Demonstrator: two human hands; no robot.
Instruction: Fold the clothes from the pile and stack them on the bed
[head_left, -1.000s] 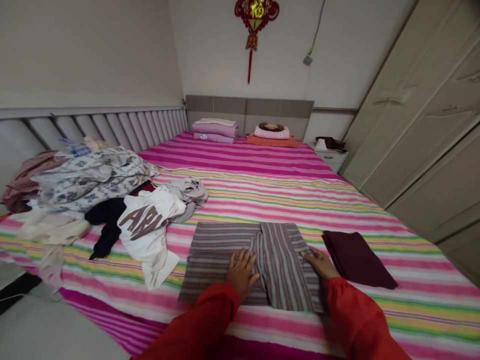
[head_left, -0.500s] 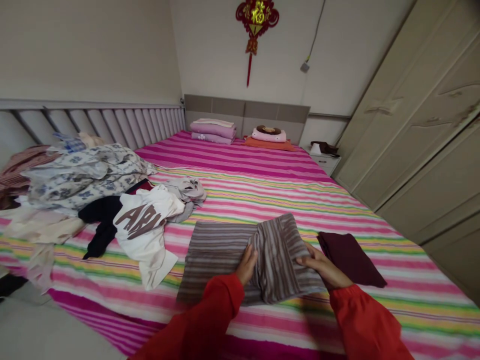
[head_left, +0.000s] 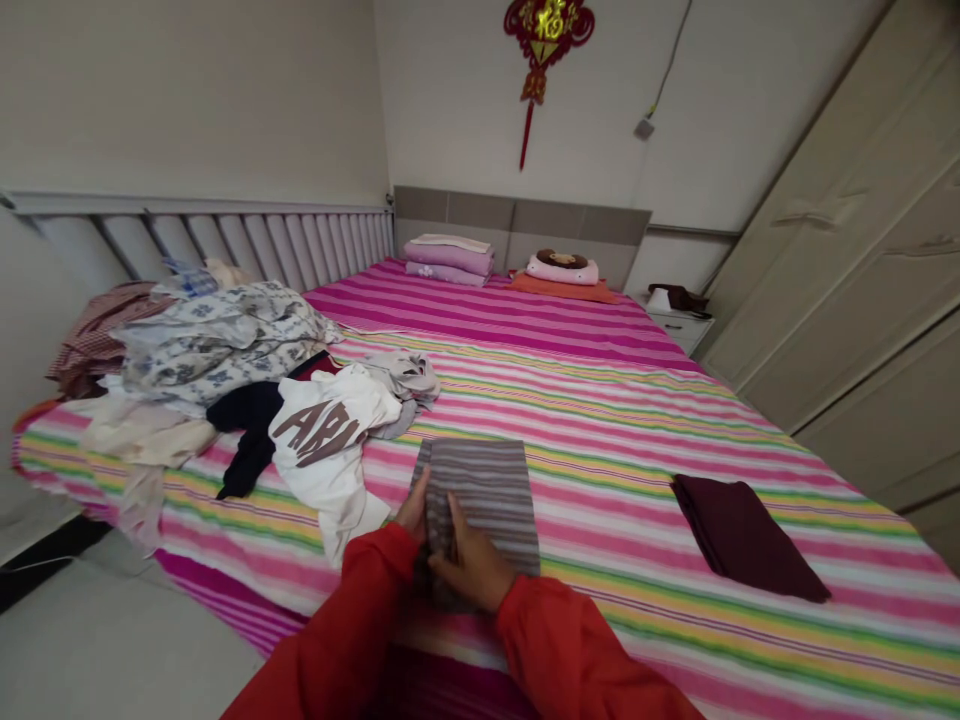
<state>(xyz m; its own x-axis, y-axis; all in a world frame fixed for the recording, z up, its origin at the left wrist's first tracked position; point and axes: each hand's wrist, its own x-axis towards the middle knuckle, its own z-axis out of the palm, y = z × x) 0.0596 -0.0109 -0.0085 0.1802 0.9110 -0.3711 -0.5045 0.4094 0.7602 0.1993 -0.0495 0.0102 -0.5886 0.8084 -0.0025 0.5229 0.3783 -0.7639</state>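
Note:
A grey-brown striped garment lies folded into a compact rectangle on the bed, near its front edge. Along its left side, my left hand grips the folded edge with closed fingers. My right hand sits just beside it, thumb and fingers pinching the cloth near that same edge. Part of the garment is hidden under both hands, and its kind cannot be made out. To the right, a dark maroon folded cloth lies flat, apart from my hands. Left of my hands is a white T-shirt with brown lettering.
A heap of loose clothes, with a blue-flowered white cloth on it, covers the bed's left side. Folded lilac bedding and a pink pillow rest by the headboard. A wardrobe stands at right.
The right part of the striped garment has been folded over to the left, making it smaller. My right hand has moved left, close to my left hand. The view has shifted slightly left.

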